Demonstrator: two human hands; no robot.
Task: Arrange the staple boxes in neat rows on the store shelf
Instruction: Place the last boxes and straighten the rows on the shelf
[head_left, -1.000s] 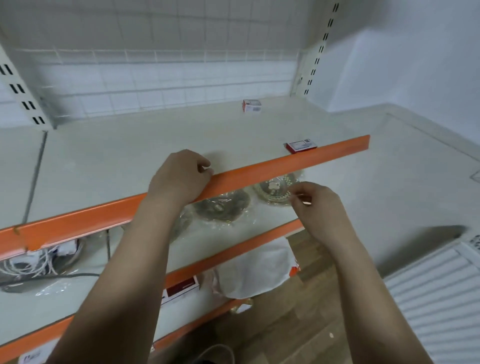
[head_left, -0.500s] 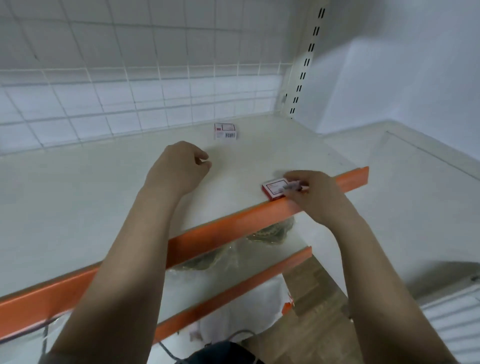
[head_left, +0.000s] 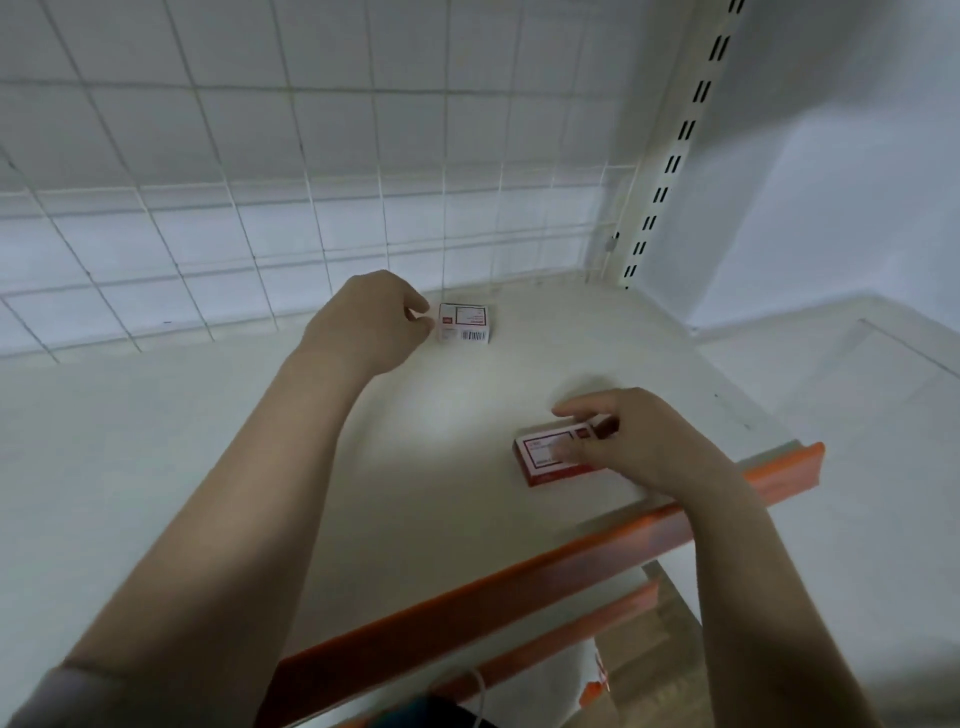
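Two small red-and-white staple boxes lie on the white top shelf (head_left: 156, 441). One staple box (head_left: 465, 323) sits near the back wire grid. My left hand (head_left: 371, 322) hovers just left of it with fingers curled, fingertips close to its left edge; whether they touch is unclear. The other staple box (head_left: 545, 457) lies flat nearer the orange front rail (head_left: 519, 587). My right hand (head_left: 639, 441) grips that box by its right end, fingers over its top.
A white wire grid (head_left: 311, 208) closes the back of the shelf. A slotted upright post (head_left: 670, 156) stands at the back right. Below the rail a second orange-edged shelf (head_left: 571, 629) shows, with a white bag under it.
My left hand has reached from mid-shelf to the back box. My right hand has slid the front box away from the orange rail, further onto the shelf. The camera has moved closer.
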